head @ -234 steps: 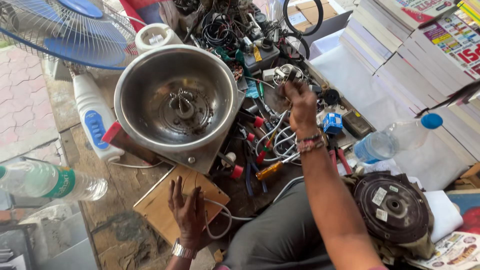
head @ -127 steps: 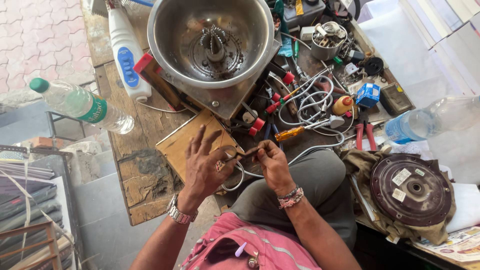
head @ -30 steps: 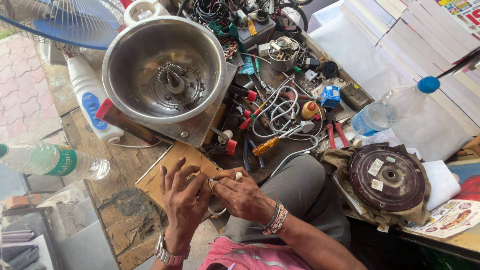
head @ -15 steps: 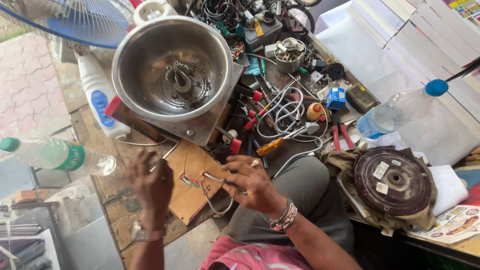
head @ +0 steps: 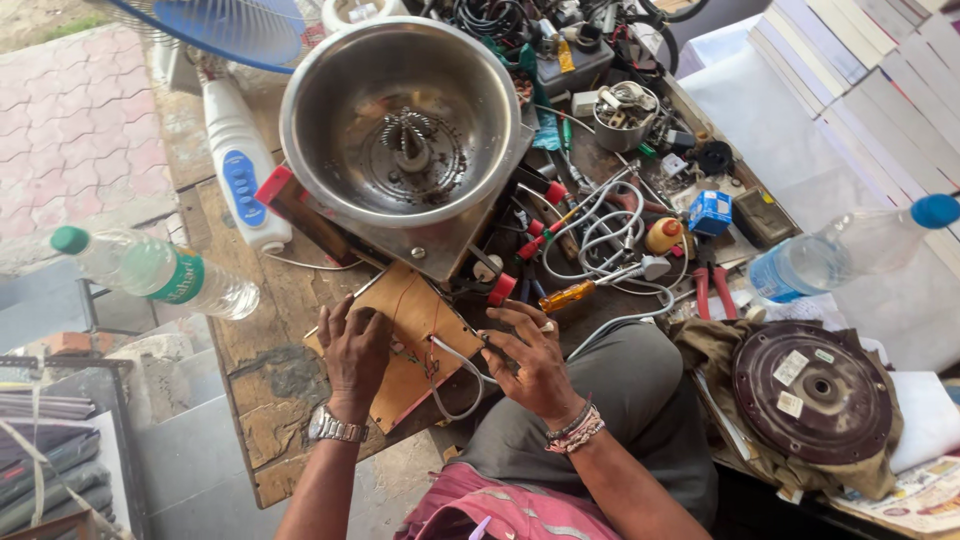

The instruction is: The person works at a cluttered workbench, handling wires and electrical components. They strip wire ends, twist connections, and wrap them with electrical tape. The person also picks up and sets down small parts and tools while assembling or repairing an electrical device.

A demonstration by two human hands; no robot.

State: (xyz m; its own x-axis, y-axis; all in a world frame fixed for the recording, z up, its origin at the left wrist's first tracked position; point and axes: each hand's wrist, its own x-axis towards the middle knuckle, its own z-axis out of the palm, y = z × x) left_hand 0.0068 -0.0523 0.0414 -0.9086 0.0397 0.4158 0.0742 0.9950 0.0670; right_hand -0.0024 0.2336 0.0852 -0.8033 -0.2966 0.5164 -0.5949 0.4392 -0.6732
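Note:
A small wooden board point(head: 418, 312) lies at the near edge of a worn workbench point(head: 262, 378). My left hand point(head: 355, 348) rests on the board's left part, fingers curled down onto it. My right hand point(head: 532, 357) sits at the board's right edge, fingers pinched on a thin tool or wire end. A white wire point(head: 452, 372) loops from the board down toward my lap. Behind the board stands a large steel bowl point(head: 400, 115) with a toothed hub in its middle.
A white spray bottle point(head: 236, 165) and a clear water bottle point(head: 150, 272) lie left. Screwdrivers, red pliers point(head: 712, 285), white cables point(head: 598, 225), a blue box point(head: 709, 212) and a tin of parts clutter the bench. A dark round disc point(head: 810, 392) sits right, another bottle point(head: 835, 250) beyond.
My left hand came back from the left and settled on the board. My right hand stays at the board's right edge with the wire.

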